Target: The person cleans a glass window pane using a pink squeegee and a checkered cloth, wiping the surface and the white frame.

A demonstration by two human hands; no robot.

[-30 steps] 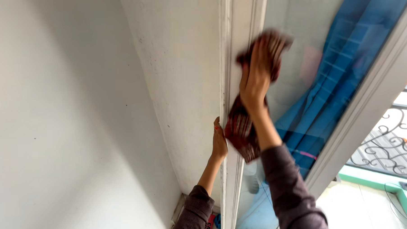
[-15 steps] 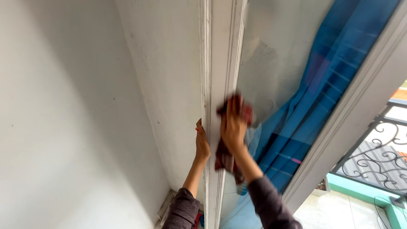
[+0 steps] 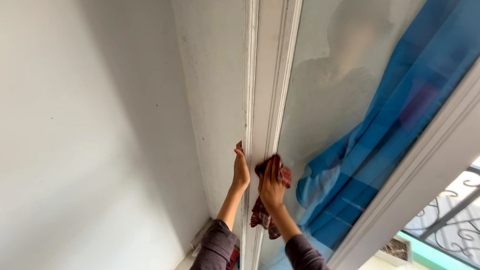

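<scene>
While both arms reach up along it, the white window frame (image 3: 270,96) runs lengthwise straight up and away from the fingers, its long axis in line with the forearms; the plaster wall (image 3: 80,130) lies to their left, the glass pane (image 3: 324,105) with a blue curtain (image 3: 388,124) behind it to their right. Right hand (image 3: 272,186) is on the frame face, fingers extended and close together, pressing a dark red checked cloth (image 3: 264,214) flat against it; the cloth hangs below the palm. Left hand (image 3: 241,171) sits just beside it, fingers curled over the frame's left edge, holding nothing loose.
</scene>
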